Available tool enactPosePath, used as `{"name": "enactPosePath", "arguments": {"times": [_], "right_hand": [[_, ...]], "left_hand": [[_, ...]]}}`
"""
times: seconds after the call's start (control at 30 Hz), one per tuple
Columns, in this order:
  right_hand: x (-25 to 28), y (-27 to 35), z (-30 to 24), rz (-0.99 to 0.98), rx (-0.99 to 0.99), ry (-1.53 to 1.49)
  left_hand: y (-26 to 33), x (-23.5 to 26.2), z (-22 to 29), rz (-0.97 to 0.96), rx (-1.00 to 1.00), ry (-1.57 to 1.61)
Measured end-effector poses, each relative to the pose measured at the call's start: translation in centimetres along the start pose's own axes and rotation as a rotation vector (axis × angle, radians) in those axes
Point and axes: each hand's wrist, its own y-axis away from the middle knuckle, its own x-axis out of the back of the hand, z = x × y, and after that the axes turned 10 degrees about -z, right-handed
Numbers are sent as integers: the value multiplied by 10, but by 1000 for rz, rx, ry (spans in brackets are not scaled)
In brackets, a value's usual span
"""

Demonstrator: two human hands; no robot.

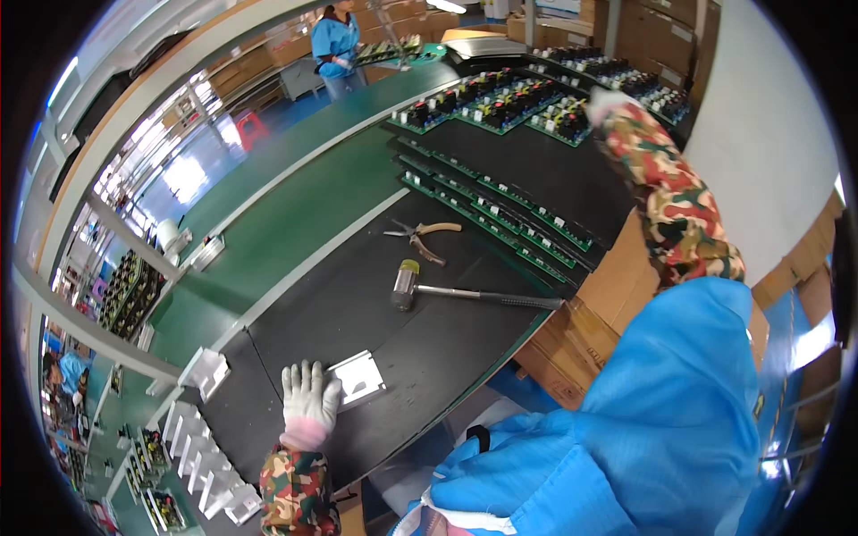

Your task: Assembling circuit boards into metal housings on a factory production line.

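Observation:
My left hand (308, 404), in a white glove with a pink cuff, lies flat on the black mat with its fingers stretched out. Its thumb side is at the edge of a white metal bracket (358, 379) with a cut-out. My right arm stretches far forward, and my right hand (609, 104) is over the circuit boards (561, 121) at the back. Motion smears that hand, so its fingers and anything in them cannot be made out. These boards carry black, white and yellow parts.
A mallet (404, 286) and pliers (420, 236) lie mid-mat. Long narrow circuit boards (500, 213) stand in rows beyond them. White brackets (201, 456) line the left side, beside a green conveyor (295, 201). A cardboard box (581, 344) is at my right; a person in blue (335, 40) stands far off.

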Motion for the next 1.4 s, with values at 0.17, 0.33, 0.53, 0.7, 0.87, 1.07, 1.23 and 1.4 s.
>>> {"name": "enactPosePath", "arguments": {"times": [0.17,0.33,0.53,0.7,0.87,1.07,1.23,1.4], "right_hand": [[-47,102,56,298,-702,94],[-57,43,85,189,-1759,387],[-51,11,-21,462,-1400,539],[-149,-241,-286,794,-881,69],[-272,-354,-304,259,-479,114],[-312,-380,-293,290,-454,121],[-318,-381,-292,262,-440,131],[-313,-381,-293,279,-405,144]], "left_hand": [[12,22,10,141,-215,-98],[21,24,10,64,-133,44],[31,36,41,43,24,141],[37,23,46,130,-27,307],[42,18,43,78,7,273],[40,22,48,83,25,287],[41,17,45,91,25,293],[41,18,46,92,31,288]]}}
